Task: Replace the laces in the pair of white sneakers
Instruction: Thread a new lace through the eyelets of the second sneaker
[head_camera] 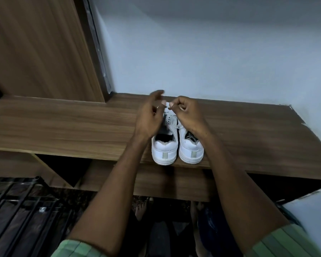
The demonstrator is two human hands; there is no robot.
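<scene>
Two white sneakers stand side by side on a wooden shelf point(63, 123), heels toward me. The left sneaker point(164, 151) has a dark inside and a white lace point(171, 123) running across its front. The right sneaker point(191, 151) is beside it, touching or nearly so. My left hand point(151, 115) hovers over the front of the left sneaker, blurred, with fingers spread. My right hand point(187, 112) is above the sneakers' toes, thumb and forefinger pinched on the end of the white lace. The toes of both sneakers are hidden behind my hands.
A pale blue wall point(211, 52) rises right behind the shelf. A wooden panel point(35, 49) stands at the left. A black metal rack point(17, 210) sits low at the left. My bare feet point(143, 206) show below the shelf's front edge.
</scene>
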